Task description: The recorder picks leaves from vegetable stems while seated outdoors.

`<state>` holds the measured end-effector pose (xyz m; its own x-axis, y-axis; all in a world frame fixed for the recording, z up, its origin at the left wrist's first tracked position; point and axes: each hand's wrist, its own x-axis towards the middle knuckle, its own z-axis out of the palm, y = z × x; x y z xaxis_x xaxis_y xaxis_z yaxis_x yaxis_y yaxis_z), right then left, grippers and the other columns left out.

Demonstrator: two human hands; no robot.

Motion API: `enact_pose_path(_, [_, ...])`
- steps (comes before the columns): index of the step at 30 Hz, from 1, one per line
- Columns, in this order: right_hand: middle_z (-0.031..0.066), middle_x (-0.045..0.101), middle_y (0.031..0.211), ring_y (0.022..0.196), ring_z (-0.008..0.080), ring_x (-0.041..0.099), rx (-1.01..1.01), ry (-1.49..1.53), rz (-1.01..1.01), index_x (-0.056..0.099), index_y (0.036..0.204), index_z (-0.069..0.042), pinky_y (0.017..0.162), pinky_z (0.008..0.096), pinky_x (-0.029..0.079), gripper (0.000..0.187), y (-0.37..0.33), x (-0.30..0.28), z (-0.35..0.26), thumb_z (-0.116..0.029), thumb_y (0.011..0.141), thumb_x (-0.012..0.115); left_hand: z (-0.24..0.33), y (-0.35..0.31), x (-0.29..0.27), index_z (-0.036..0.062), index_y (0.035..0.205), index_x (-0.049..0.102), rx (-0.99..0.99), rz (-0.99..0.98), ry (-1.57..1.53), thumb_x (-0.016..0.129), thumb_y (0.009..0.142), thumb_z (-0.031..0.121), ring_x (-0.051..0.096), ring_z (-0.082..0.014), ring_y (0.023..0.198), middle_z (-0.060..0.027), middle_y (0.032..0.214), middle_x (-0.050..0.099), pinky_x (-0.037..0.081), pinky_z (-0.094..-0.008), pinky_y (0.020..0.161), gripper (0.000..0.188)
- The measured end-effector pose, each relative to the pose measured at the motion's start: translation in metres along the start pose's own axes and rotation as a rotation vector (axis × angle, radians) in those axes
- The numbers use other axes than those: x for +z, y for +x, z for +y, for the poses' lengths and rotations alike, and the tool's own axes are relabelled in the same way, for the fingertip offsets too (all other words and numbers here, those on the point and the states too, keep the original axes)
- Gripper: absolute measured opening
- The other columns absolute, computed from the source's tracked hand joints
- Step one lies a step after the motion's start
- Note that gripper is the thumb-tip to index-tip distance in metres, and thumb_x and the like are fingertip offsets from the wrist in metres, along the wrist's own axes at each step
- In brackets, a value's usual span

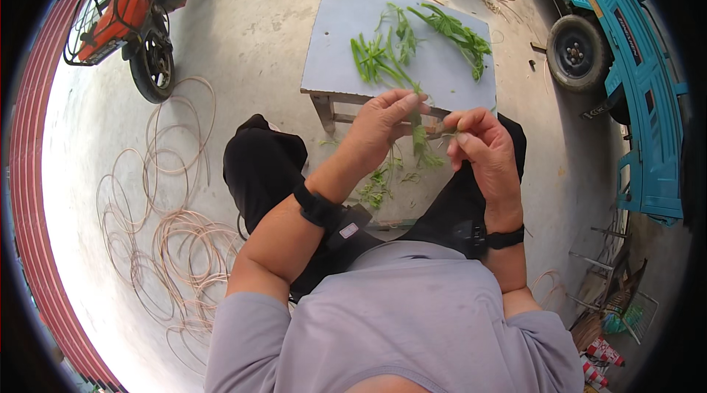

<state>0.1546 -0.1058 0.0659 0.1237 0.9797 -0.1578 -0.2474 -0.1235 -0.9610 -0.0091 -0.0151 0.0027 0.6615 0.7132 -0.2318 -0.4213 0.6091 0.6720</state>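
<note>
Over the near edge of a small grey-topped table (324,61), my left hand (379,128) pinches a leafy green stem (421,144) between thumb and fingers. Its leaves hang down below the fingertips. Close by on the right, my right hand (486,150) is closed in a pinch, with a small greenish bit at the fingertips, too small to name. On the tabletop lie a pile of cut green stems (372,60), some looser leafy greens (403,32) and a bunch of leafy shoots (460,36) towards the far right.
Leaf scraps (377,188) lie on the floor between my knees. Coils of thin cane or wire (188,246) spread over the floor at left. A red-orange motorbike (121,17) stands far left; a teal cargo vehicle (633,83) stands at right, above a metal rack (611,268).
</note>
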Motion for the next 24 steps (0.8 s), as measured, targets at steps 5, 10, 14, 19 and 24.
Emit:
enact_pose_path(5, [0.0027, 0.063, 0.082, 0.061, 0.0047, 0.055, 0.070, -0.170, -0.036, 0.060, 0.094, -0.003, 0.054, 0.0182, 0.045, 0.008, 0.000, -0.005, -0.004, -0.009, 0.089, 0.058, -0.002, 0.000, -0.001, 0.0073, 0.111, 0.061, -0.015, -0.051, 0.058, 0.056, 0.093, 0.021, 0.057, -0.0092, 0.088, -0.0008, 0.095, 0.063, 0.046, -0.0259, 0.077, 0.023])
enact_pose_path(10, [0.0000, 0.062, 0.078, 0.058, 0.0027, 0.050, 0.028, -0.303, 0.089, 0.064, 0.096, -0.003, 0.055, 0.0162, 0.042, 0.016, 0.007, 0.005, 0.006, -0.017, 0.089, 0.064, -0.004, 0.000, 0.001, 0.0065, 0.105, 0.061, -0.005, -0.070, 0.118, 0.058, 0.092, 0.020, 0.057, -0.0087, 0.083, -0.0007, 0.093, 0.063, 0.046, -0.0248, 0.076, 0.018])
enact_pose_path(14, [-0.0014, 0.061, 0.078, 0.058, 0.0024, 0.048, 0.008, -0.212, 0.153, 0.064, 0.097, -0.002, 0.055, 0.0164, 0.041, 0.017, 0.012, 0.014, 0.010, -0.017, 0.089, 0.064, -0.007, 0.000, 0.000, 0.0055, 0.098, 0.061, 0.016, -0.097, 0.180, 0.062, 0.090, 0.021, 0.057, -0.0085, 0.080, -0.0010, 0.092, 0.063, 0.047, -0.0253, 0.075, 0.017])
enact_pose_path(19, [-0.0017, 0.061, 0.078, 0.059, 0.0025, 0.048, -0.008, -0.216, 0.204, 0.064, 0.097, -0.002, 0.056, 0.0180, 0.041, 0.017, 0.015, 0.013, 0.013, -0.017, 0.089, 0.064, -0.004, -0.004, 0.001, 0.0047, 0.096, 0.062, 0.023, -0.112, 0.273, 0.065, 0.088, 0.021, 0.056, -0.0085, 0.079, -0.0008, 0.090, 0.062, 0.046, -0.0242, 0.074, 0.018])
enact_pose_path(24, [-0.0008, 0.062, 0.079, 0.063, 0.0037, 0.053, 0.022, -0.218, 0.190, 0.064, 0.097, -0.001, 0.057, 0.0182, 0.043, 0.017, 0.014, 0.012, 0.013, -0.016, 0.089, 0.063, -0.003, -0.005, 0.001, 0.0041, 0.092, 0.064, 0.047, -0.082, 0.402, 0.066, 0.087, 0.019, 0.055, -0.0082, 0.078, -0.0003, 0.087, 0.062, 0.045, -0.0234, 0.073, 0.016])
